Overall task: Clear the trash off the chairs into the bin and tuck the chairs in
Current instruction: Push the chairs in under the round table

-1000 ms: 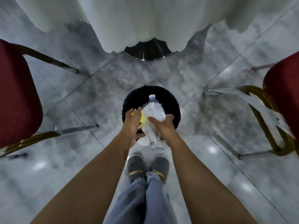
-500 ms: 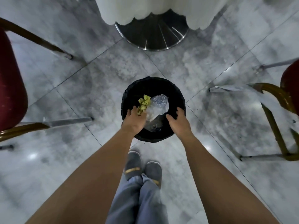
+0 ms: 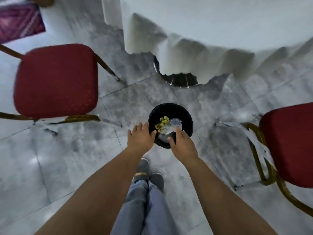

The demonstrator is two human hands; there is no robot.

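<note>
A round black bin point(image 3: 186, 116) stands on the floor in front of my feet. Inside it lie a crumpled yellow wrapper point(image 3: 162, 122) and a clear plastic bottle point(image 3: 174, 123). My left hand point(image 3: 141, 137) hovers over the bin's near left rim, fingers spread, holding nothing. My right hand point(image 3: 182, 144) hovers over the near right rim, also spread and holding nothing. A red padded chair point(image 3: 55, 80) with a gold frame stands to the left, its seat bare. A second red chair point(image 3: 288, 143) stands at the right edge, its seat partly cut off.
A table draped in a white cloth point(image 3: 203, 31) fills the top of the view, with its shiny metal base point(image 3: 179, 81) just beyond the bin. The floor is grey marble tile. A purple patterned thing point(image 3: 18, 24) lies at the top left.
The bottle and the yellow wrapper left my hands and dropped into the bin. Both hands opened and pulled back a little. My view rose, showing both chairs more fully.
</note>
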